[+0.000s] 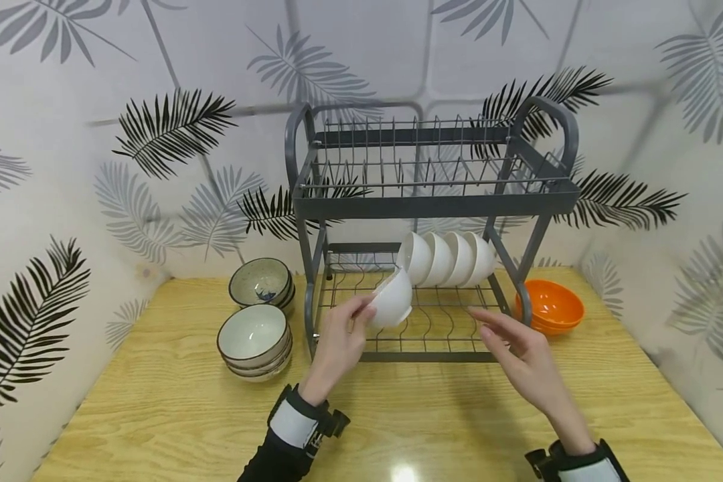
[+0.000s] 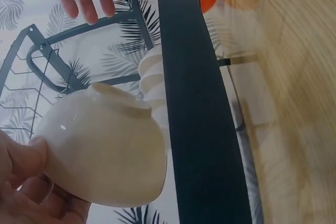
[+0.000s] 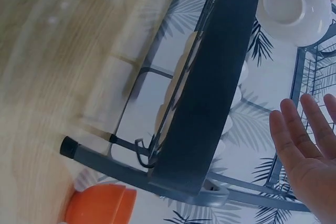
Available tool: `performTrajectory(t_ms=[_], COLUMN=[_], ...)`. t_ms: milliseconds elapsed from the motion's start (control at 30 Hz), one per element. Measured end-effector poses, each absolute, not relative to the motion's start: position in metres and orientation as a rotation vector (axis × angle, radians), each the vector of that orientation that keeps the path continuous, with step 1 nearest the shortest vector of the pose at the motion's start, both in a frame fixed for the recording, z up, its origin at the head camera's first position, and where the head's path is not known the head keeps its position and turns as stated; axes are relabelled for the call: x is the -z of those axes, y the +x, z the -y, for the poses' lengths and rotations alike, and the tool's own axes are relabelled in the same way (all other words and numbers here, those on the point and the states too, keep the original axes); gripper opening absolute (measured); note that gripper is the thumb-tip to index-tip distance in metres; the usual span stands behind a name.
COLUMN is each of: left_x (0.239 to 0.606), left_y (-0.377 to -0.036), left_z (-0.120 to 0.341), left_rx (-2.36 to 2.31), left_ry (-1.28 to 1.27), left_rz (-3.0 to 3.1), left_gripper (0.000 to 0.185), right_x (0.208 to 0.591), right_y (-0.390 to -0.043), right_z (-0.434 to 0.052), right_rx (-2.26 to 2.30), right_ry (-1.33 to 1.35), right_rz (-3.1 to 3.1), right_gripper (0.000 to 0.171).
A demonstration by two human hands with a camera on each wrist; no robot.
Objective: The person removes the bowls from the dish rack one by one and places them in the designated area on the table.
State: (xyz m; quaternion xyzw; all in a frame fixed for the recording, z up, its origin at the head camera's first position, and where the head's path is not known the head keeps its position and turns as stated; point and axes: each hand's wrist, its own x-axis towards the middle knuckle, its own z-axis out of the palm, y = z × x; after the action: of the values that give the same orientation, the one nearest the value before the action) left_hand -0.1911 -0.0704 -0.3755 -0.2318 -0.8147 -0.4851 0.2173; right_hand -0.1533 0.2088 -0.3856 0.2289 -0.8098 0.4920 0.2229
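From the head camera, the left hand (image 1: 342, 340) holds a small white round bowl (image 1: 393, 298) by its rim, tipped on its side, just over the bottom wire shelf of the grey metal two-level dish rack (image 1: 434, 201). Four more white bowls (image 1: 447, 258) stand in a row on that shelf, right behind the held one. The right hand (image 1: 521, 358) is near the front of the rack with its fingers straight and nothing in it. On the yellow wooden table (image 1: 175, 408), two stacks of speckled bowls with dark rims (image 1: 256, 314) sit left of the rack, and an orange bowl (image 1: 551, 306) sits to its right.

From the left wrist camera, the fingers (image 2: 23, 171) wrap around the white bowl's edge, beside a dark bar of the rack.

From the right wrist camera, the right hand's palm lies flat and loose, and the white bowl shows its round foot up past the rack bar.
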Motion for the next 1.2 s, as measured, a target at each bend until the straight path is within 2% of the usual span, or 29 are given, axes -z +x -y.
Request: performTrajectory(t_ms=[533,767,967,1067,1133,1200], left_x=[0.376,0.371,0.372,0.372,0.372,0.371], left_y=[-0.161,-0.156,-0.154,-0.154,-0.154,-0.154], left_z=[0.073,0.069,0.07,0.071,0.072,0.074], left_rx=[0.866,0.702,0.596,0.568,0.552,0.543], left_ry=[-0.815,-0.92,-0.966,-0.99,-0.999,-1.005], left_rz=[2.285,2.32,2.314,2.294,2.283,2.273], left_gripper=[0.021,0.02,0.02,0.021,0.021,0.022], right_x=[0.375,0.377,0.383,0.384,0.383,0.383], right_y=[-0.166,-0.169,-0.172,-0.172,-0.17,-0.169], right_z=[-0.165,-0.152,-0.15,-0.149,-0.149,-0.148], right_rx=[-1.065,-0.897,-0.821,-0.814,-0.816,-0.815], right_ry=[0.932,1.036,1.137,1.182,1.193,1.197], right_rz=[2.181,2.09,2.016,2.002,2.024,2.047], right_gripper=[0.053,0.038,0.041,0.027,0.033,0.048])
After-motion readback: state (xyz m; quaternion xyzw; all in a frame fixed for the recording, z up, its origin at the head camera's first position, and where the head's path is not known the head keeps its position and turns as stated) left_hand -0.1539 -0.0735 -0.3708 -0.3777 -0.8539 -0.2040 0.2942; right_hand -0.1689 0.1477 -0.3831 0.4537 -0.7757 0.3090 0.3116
